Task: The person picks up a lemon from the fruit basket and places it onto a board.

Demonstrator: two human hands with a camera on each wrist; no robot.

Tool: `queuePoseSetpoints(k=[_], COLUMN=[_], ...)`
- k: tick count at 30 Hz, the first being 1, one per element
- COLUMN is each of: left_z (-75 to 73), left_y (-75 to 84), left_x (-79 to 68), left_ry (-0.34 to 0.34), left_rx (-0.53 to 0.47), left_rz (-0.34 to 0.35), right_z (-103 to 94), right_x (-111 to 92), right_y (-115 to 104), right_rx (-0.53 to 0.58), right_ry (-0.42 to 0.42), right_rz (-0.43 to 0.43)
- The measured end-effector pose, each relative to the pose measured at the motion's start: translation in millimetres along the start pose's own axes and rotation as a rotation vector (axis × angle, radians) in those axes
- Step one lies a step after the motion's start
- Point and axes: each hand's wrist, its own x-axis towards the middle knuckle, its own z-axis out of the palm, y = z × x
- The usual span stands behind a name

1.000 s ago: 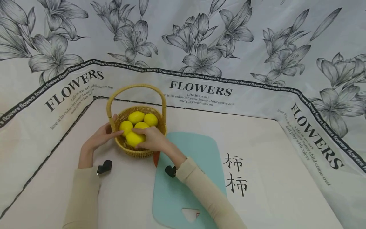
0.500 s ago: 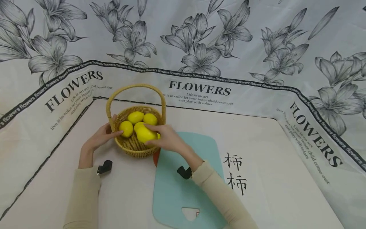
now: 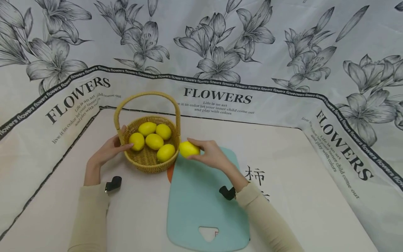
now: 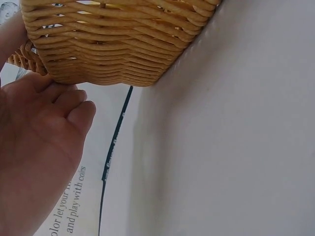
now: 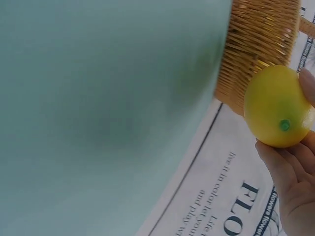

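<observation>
A yellow lemon is pinched between the thumb and fingers of my right hand, just right of the basket and above the cutting board. The right wrist view shows the lemon's green stem end. My left hand grips the left side of the wicker basket, thumb over the rim and the other fingers outside. Several lemons lie in the basket under its tall arched handle. In the left wrist view, curled fingers of the left hand sit against the basket's woven wall.
A light-blue cutting board with a cut-out near its front end lies right of the basket. Something orange shows at its left edge. The white tablecloth bears printed characters, and a flowered cloth hangs behind.
My right hand has lifted one lemon out of the basket and carried it right, past the rim. The left hand has kept its hold on the basket.
</observation>
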Motion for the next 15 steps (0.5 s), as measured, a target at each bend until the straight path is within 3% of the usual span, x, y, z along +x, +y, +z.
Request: queuePoseSetpoints(k=[6, 15], left_z=[-1.7, 0.8], left_y=[1.0, 3.8], left_x=[-1.3, -2.6], left_ry=[0.004, -0.001], left_rx=[0.008, 0.002], left_rz=[0.001, 0.016], right_z=[7.3, 16.2], right_x=[2, 5], right_y=[17, 23], right_rx=[-0.048, -0.065], right_ry=[-0.104, -0.168], right_rz=[0.072, 0.055])
